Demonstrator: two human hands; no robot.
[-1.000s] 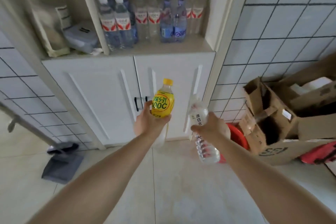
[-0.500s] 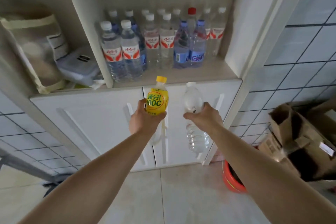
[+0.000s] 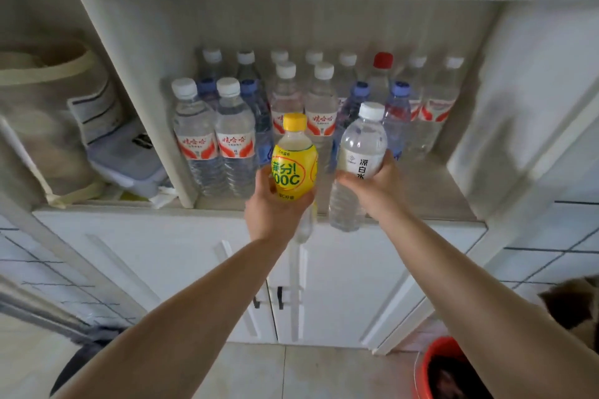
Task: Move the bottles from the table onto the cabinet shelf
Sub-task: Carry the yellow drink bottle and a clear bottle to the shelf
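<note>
My left hand [image 3: 275, 204] grips a yellow drink bottle [image 3: 294, 159] with a yellow cap, held upright. My right hand [image 3: 376, 188] grips a clear water bottle [image 3: 359, 152] with a white cap and white label, also upright. Both bottles are raised just in front of the cabinet shelf [image 3: 431, 191], at the level of its front edge. Several water bottles [image 3: 233, 139] stand on that shelf in rows, filling its back and left; one at the back has a red cap [image 3: 383, 60].
A divider panel [image 3: 155, 126] bounds the bottle bay on the left; beyond it lie a bag [image 3: 48, 113] and a plastic box [image 3: 129, 159]. White cabinet doors [image 3: 340, 285] are below. A red bucket [image 3: 431, 363] stands on the floor at the lower right.
Both hands have risen and moved forward with their bottles, from below the shelf edge up to shelf level. The view has tilted up and closer to the cabinet.
</note>
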